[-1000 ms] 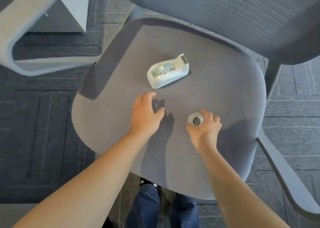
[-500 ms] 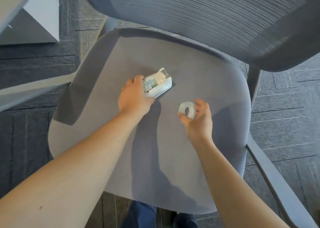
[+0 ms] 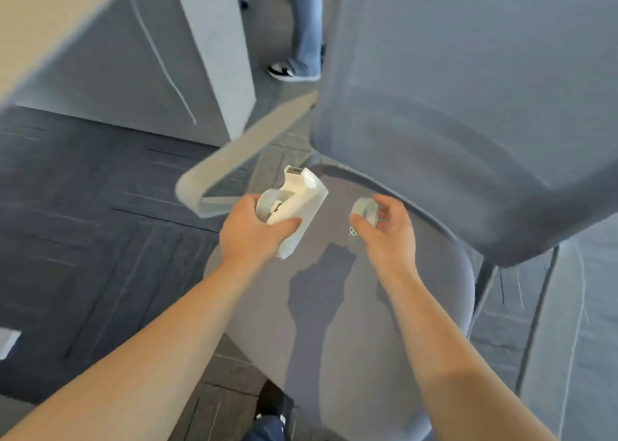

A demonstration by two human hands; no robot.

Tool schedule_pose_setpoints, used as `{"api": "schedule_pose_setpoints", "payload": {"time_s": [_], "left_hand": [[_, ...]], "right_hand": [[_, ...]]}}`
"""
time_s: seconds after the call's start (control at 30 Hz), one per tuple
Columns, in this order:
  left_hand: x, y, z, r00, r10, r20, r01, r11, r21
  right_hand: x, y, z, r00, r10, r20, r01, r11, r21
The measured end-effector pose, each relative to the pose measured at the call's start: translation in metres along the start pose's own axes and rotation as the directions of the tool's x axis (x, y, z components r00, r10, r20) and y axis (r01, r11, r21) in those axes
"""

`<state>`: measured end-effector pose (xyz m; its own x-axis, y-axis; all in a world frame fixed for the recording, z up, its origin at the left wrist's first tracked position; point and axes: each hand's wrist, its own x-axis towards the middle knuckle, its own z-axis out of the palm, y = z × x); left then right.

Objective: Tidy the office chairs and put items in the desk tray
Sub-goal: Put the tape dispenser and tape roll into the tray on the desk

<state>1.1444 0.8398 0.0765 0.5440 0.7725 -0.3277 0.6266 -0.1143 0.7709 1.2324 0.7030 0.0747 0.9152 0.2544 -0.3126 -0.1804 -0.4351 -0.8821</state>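
Note:
A white tape dispenser is lifted above the grey office chair seat, gripped from its near end by my left hand. A small clear roll of tape is pinched between the thumb and fingers of my right hand, just right of the dispenser. Both hands hover over the back part of the seat, in front of the chair's mesh backrest. No desk tray shows in the head view.
The chair's left armrest loops just left of the dispenser. A desk edge and white cabinet stand at upper left. Another person's legs are behind the chair. Dark carpet tiles surround it.
My left hand closed on the tape dispenser and lifted it off the seat. My right hand picked up the tape roll and raised it. The view swung up and left.

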Motion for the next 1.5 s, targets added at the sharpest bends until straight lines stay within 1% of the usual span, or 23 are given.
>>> {"api": "schedule_pose_setpoints", "payload": {"time_s": [0.1,0.2,0.3,0.37,0.43,0.5,0.63,0.73,0.8,0.87,0.93,1.13,1.23,1.37,1.5], "left_hand": [[-0.035,0.014,-0.051,0.989,-0.004,-0.145,-0.008,0.996,-0.086],[-0.081,0.016,-0.103,0.958,-0.023,-0.287,-0.025,0.986,-0.163],[-0.133,0.001,-0.159,0.911,-0.082,-0.405,-0.011,0.975,-0.220],[-0.173,-0.014,-0.200,0.867,-0.145,-0.476,0.012,0.963,-0.270],[-0.212,-0.033,-0.241,0.804,-0.212,-0.555,0.039,0.951,-0.307],[-0.254,-0.054,-0.279,0.723,-0.269,-0.636,0.061,0.943,-0.328],[-0.337,-0.106,-0.343,0.515,-0.366,-0.775,0.088,0.922,-0.377],[-0.399,-0.152,-0.380,0.382,-0.438,-0.813,0.110,0.896,-0.431],[-0.440,-0.181,-0.402,0.308,-0.471,-0.826,0.120,0.881,-0.457],[-0.480,-0.212,-0.422,0.256,-0.487,-0.835,0.130,0.873,-0.470],[-0.519,-0.242,-0.444,0.224,-0.497,-0.839,0.140,0.868,-0.477],[-0.624,-0.324,-0.514,0.161,-0.549,-0.820,0.170,0.834,-0.525],[-0.659,-0.359,-0.546,0.096,-0.587,-0.804,0.126,0.809,-0.575],[-0.684,-0.401,-0.589,0.003,-0.639,-0.769,0.038,0.769,-0.638],[-0.686,-0.433,-0.634,-0.018,-0.681,-0.732,-0.033,0.732,-0.680]], "right_hand": [[-0.029,-0.043,0.007,0.984,-0.131,0.124,0.132,0.991,-0.001],[-0.067,-0.080,0.018,0.941,-0.240,0.237,0.246,0.969,0.006],[-0.114,-0.110,0.038,0.862,-0.353,0.364,0.374,0.927,0.014],[-0.151,-0.128,0.059,0.792,-0.390,0.469,0.431,0.902,0.023],[-0.193,-0.143,0.083,0.715,-0.416,0.563,0.469,0.882,0.056],[-0.239,-0.154,0.110,0.622,-0.441,0.647,0.511,0.855,0.091],[-0.341,-0.166,0.159,0.406,-0.470,0.784,0.566,0.803,0.188],[-0.421,-0.162,0.189,0.260,-0.455,0.852,0.580,0.779,0.239],[-0.472,-0.155,0.208,0.189,-0.447,0.874,0.585,0.766,0.266],[-0.523,-0.146,0.226,0.136,-0.440,0.888,0.594,0.753,0.282],[-0.575,-0.136,0.244,0.100,-0.431,0.897,0.606,0.741,0.288],[-0.720,-0.106,0.296,0.021,-0.390,0.921,0.595,0.745,0.302],[-0.777,-0.097,0.322,-0.019,-0.367,0.930,0.592,0.745,0.306],[-0.833,-0.091,0.360,-0.058,-0.336,0.940,0.592,0.746,0.304],[-0.871,-0.090,0.405,-0.069,-0.328,0.942,0.582,0.754,0.305]]}}
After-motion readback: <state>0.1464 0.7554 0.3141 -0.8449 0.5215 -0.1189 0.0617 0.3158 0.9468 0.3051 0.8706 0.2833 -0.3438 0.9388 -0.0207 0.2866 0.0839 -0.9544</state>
